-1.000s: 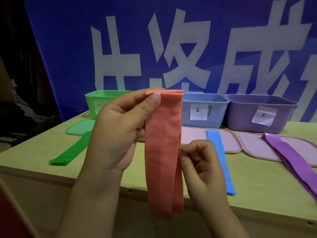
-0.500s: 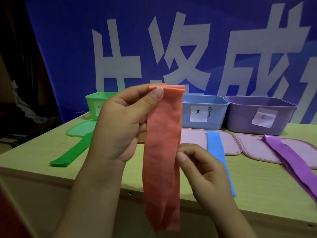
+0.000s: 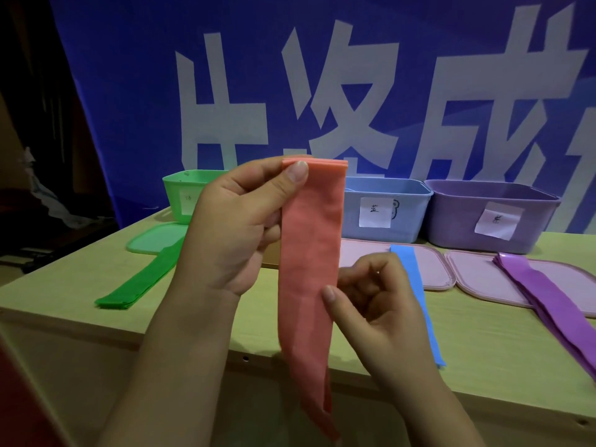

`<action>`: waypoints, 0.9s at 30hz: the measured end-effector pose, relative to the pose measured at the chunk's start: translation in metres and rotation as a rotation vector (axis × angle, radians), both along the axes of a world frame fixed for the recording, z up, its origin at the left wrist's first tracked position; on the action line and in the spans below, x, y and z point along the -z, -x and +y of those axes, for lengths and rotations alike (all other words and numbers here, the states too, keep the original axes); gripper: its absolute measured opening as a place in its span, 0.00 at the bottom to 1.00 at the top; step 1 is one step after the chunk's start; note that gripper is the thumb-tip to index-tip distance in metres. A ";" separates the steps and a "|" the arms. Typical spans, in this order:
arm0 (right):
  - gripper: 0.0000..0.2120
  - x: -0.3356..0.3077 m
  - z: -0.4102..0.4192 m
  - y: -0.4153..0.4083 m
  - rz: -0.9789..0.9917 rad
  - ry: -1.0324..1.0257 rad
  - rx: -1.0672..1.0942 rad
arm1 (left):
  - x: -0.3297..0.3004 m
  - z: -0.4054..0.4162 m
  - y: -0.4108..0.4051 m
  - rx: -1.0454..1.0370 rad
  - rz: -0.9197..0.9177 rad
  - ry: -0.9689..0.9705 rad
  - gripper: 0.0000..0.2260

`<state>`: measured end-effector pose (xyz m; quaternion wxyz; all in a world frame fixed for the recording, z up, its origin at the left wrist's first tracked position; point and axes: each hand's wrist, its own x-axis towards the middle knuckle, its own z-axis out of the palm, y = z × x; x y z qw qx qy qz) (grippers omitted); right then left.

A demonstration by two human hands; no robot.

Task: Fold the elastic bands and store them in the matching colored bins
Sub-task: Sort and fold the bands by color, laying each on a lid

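Head view: the left hand (image 3: 238, 227) is holding up the red band (image 3: 308, 269) by its folded top edge, thumb pressing on the front and the other fingers (image 3: 267, 227) curling behind it, so the band is hanging down in front of the bench (image 3: 225, 321). The right hand (image 3: 377, 304) is pinching the band's right edge about halfway down, its fingers curled. At the back of the bench the green bin (image 3: 180, 195), blue bin (image 3: 387, 208) and purple bin (image 3: 483, 214) are standing in a row, each wearing a white label; I cannot tell what is inside them. Lids are lying flat in front of them. The green band (image 3: 138, 282), blue band (image 3: 416, 295) and purple band (image 3: 545, 304) are lying stretched out on the bench, each overlapping a lid
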<state>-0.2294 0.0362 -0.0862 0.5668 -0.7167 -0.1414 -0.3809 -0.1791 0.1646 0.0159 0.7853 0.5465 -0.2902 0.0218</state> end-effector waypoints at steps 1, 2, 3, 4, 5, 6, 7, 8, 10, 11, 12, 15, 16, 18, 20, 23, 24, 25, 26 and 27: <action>0.13 -0.002 0.000 0.000 -0.014 0.035 -0.024 | 0.000 0.000 -0.001 0.026 0.000 0.000 0.12; 0.20 -0.005 0.000 0.001 -0.039 0.103 -0.041 | 0.001 0.001 -0.003 0.054 0.003 0.002 0.11; 0.26 -0.009 -0.002 0.001 -0.058 0.175 -0.056 | 0.000 0.001 -0.004 0.079 0.010 0.005 0.11; 0.30 -0.014 -0.004 0.002 -0.062 0.239 -0.068 | -0.001 0.002 -0.005 0.104 0.018 0.006 0.12; 0.30 -0.018 -0.006 0.002 -0.053 0.306 -0.075 | -0.002 0.002 -0.005 0.130 0.024 0.004 0.13; 0.28 -0.023 -0.008 0.001 -0.038 0.373 -0.083 | -0.003 0.002 -0.005 0.151 0.024 0.004 0.13; 0.25 -0.026 -0.009 0.000 -0.009 0.410 -0.107 | -0.003 0.001 -0.005 0.164 0.021 0.005 0.13; 0.23 -0.028 -0.009 -0.002 0.032 0.398 -0.150 | -0.003 0.000 -0.005 0.162 0.017 0.010 0.13; 0.21 -0.025 -0.007 -0.003 0.108 0.328 -0.244 | -0.004 -0.002 -0.006 0.125 0.014 0.036 0.10; 0.20 -0.020 -0.005 -0.004 0.128 0.322 -0.267 | -0.004 -0.002 -0.006 0.097 0.017 0.056 0.09; 0.18 -0.013 -0.004 -0.005 0.150 0.338 -0.281 | -0.005 -0.001 -0.008 0.066 0.018 0.071 0.08; 0.16 0.010 0.002 -0.008 0.259 0.347 -0.380 | -0.012 0.002 -0.014 -0.032 0.007 0.085 0.05; 0.15 0.015 0.003 -0.008 0.295 0.337 -0.413 | -0.014 0.002 -0.016 -0.054 0.004 0.088 0.04; 0.12 0.023 0.006 -0.010 0.373 0.328 -0.454 | -0.019 0.001 -0.021 -0.088 -0.006 0.086 0.05; 0.09 0.029 0.008 -0.013 0.418 0.315 -0.460 | -0.022 -0.001 -0.027 -0.113 -0.014 0.067 0.07; 0.08 0.032 0.009 -0.016 0.432 0.290 -0.425 | -0.025 -0.004 -0.038 -0.133 0.001 0.065 0.09; 0.08 0.032 0.009 -0.016 0.436 0.279 -0.416 | -0.026 -0.005 -0.042 -0.144 0.006 0.070 0.10; 0.08 0.033 0.009 -0.016 0.437 0.270 -0.409 | -0.027 -0.006 -0.046 -0.158 0.006 0.067 0.11; 0.08 0.033 0.009 -0.017 0.441 0.258 -0.402 | -0.027 -0.007 -0.051 -0.177 0.001 0.052 0.11; 0.08 0.032 0.009 -0.017 0.449 0.239 -0.400 | -0.028 -0.009 -0.057 -0.200 -0.009 0.024 0.11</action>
